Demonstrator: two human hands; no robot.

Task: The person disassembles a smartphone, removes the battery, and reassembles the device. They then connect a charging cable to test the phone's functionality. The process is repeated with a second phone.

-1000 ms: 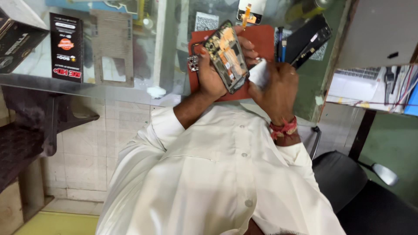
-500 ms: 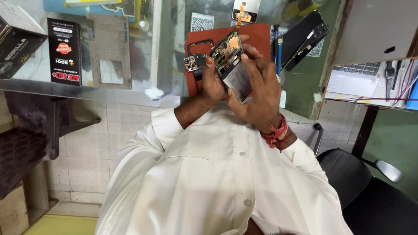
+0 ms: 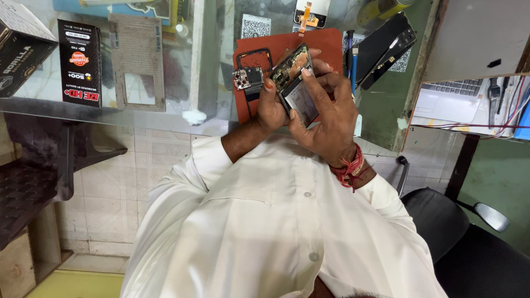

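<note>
Both hands are up on one opened phone [image 3: 295, 83], held above the red mat [image 3: 326, 44] on the glass surface [image 3: 210, 66]. Left hand [image 3: 270, 107] grips its lower edge; right hand [image 3: 326, 118] wraps over it, fingertips pressing. One loose camera module [image 3: 247, 78] lies beside. Two black boxes [image 3: 80, 60] sit far left, one cut off. The phone's lower half is hidden.
</note>
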